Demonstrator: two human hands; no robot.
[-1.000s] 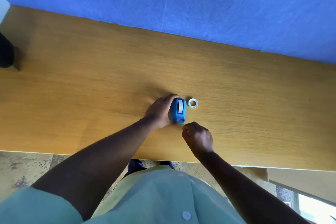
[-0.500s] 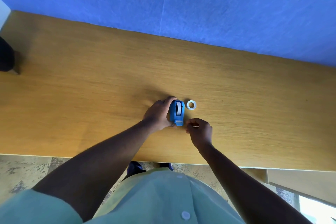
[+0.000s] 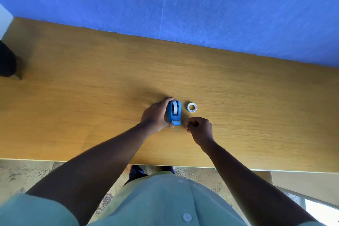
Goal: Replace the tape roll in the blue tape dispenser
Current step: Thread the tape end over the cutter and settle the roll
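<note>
The blue tape dispenser (image 3: 173,113) stands on the wooden table (image 3: 91,97) with a white tape roll (image 3: 174,107) seated in its slot. My left hand (image 3: 155,115) wraps its left side, fingers curled over the far end and thumb at the near end. A small white tape ring (image 3: 191,107) lies flat just right of the dispenser. My right hand (image 3: 200,130) hovers near the dispenser's cutter end, fingers curled with thumb and fingertips pinched; I cannot tell whether a tape end is between them.
A blue wall (image 3: 183,5) runs behind the table's far edge. A dark object (image 3: 7,60) sits at the table's left end. The table's near edge lies close to my body, with floor below.
My right hand came forward to the dispenser's near end, then shifted slightly right and back. The left hand kept its hold on the dispenser. The loose ring stayed put.
</note>
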